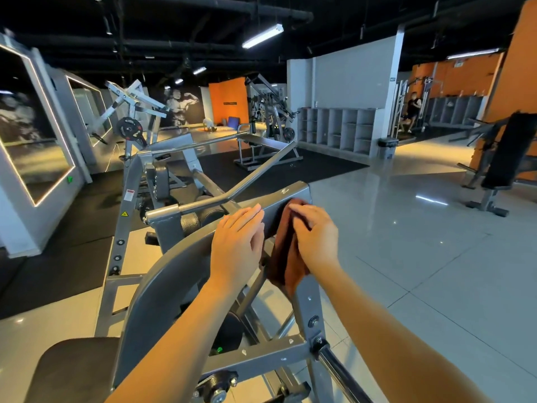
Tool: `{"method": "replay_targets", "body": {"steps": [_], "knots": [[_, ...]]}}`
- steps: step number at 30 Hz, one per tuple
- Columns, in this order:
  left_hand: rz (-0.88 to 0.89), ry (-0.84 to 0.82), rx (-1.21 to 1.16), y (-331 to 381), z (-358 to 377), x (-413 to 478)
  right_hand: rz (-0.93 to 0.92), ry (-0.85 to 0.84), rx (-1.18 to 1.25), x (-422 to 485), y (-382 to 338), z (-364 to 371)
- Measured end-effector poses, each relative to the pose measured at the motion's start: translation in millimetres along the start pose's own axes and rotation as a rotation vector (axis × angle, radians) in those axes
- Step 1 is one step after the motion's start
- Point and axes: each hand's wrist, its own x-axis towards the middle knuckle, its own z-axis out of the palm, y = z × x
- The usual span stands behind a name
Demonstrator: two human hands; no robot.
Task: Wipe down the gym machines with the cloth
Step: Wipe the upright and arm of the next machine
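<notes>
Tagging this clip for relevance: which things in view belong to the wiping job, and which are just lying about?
In use: brown cloth, right hand holding it, left hand resting on the grey machine frame.
Lying about: cubby shelves, bin, black bench, weight plate.

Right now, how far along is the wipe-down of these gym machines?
Done: nothing shows which surfaces are already wiped. In hand: the right hand grips the brown cloth against the top bar of the nearest grey steel machine frame, and the left hand rests flat beside it. Left: likely this frame's lower bars, perhaps also the grey plate-loaded machine and the black padded bench farther off.
</notes>
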Motion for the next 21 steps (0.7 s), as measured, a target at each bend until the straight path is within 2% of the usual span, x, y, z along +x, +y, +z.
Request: {"method": "replay_targets", "body": {"steps": [2, 4, 7, 11, 14, 16, 18, 21], "knots": [[-0.025, 0.006, -0.062, 0.5, -5.1, 18.6, -0.114, 0.052, -0.004, 16.8, -14.1, -4.4], [-0.033, -0.018, -0.030, 1.6, -9.0, 40.6, -0.298, -0.076, -0.085, 32.7, -30.3, 2.7], [-0.043, -0.077, 0.004, 3.8, -7.0, 54.7, -0.410, -0.264, -0.246, 39.1, -39.3, 16.8], [0.051, -0.086, 0.068, -2.4, 0.9, 44.4, -0.421, -0.220, -0.414, 59.9, -27.7, -0.9], [0.060, -0.065, 0.084, -4.0, 3.3, 43.6, -0.231, -0.124, -0.384, 81.2, -24.7, -10.7], [0.031, -0.054, 0.079, -3.2, 4.2, 42.8, -0.168, -0.089, -0.363, 80.9, -27.8, -4.2], [0.006, -0.045, 0.067, -3.6, 5.0, 41.7, -0.219, -0.102, -0.364, 70.5, -31.5, 3.0], [-0.003, -0.049, 0.052, -4.5, 4.2, 41.7, -0.355, -0.221, -0.302, 44.4, -32.8, 12.4]]}}
